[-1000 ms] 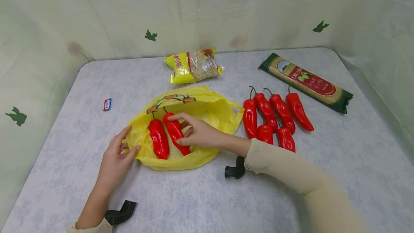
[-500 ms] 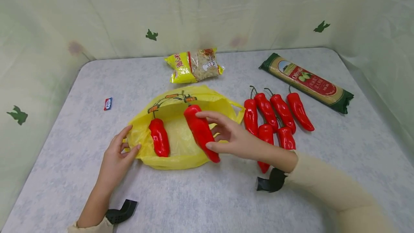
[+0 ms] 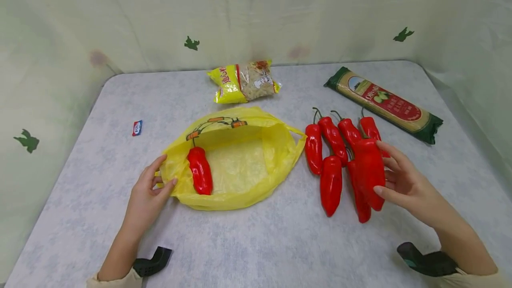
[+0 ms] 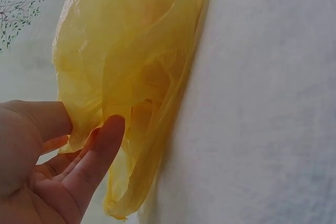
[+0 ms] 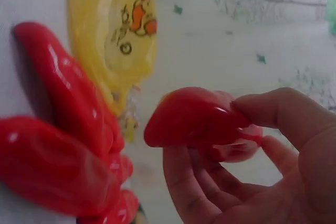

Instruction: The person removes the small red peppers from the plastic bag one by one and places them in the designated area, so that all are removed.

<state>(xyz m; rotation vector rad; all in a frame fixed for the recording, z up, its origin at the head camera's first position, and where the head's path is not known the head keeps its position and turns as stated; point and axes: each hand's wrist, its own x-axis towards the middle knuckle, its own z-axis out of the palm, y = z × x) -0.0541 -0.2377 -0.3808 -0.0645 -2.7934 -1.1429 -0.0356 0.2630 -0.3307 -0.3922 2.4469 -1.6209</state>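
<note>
My left hand (image 3: 148,192) holds the left edge of a yellow plastic bag (image 3: 240,199), pinching the film between thumb and fingers in the left wrist view. The bag's mouth faces me, and one red pepper (image 3: 200,170) lies inside at its left. At the right, my right hand (image 3: 414,188) grips another red pepper (image 3: 369,170) between thumb and fingers. In the head view it overlaps the group of peppers (image 3: 331,186) on the table. The right wrist view shows the held pepper (image 5: 194,116) beside that group, with the fingers curled under it.
A yellow snack packet (image 3: 244,81) lies near the back edge. A long spaghetti pack (image 3: 384,103) lies at the back right, behind the peppers. A small red-and-blue wrapper (image 3: 137,128) is at the left. A curtain (image 3: 260,17) hangs behind the table.
My right hand has lifted one pepper out of the bag and carried it right, over to the other peppers. One pepper stays in the bag. My left hand keeps its hold on the bag's edge.
</note>
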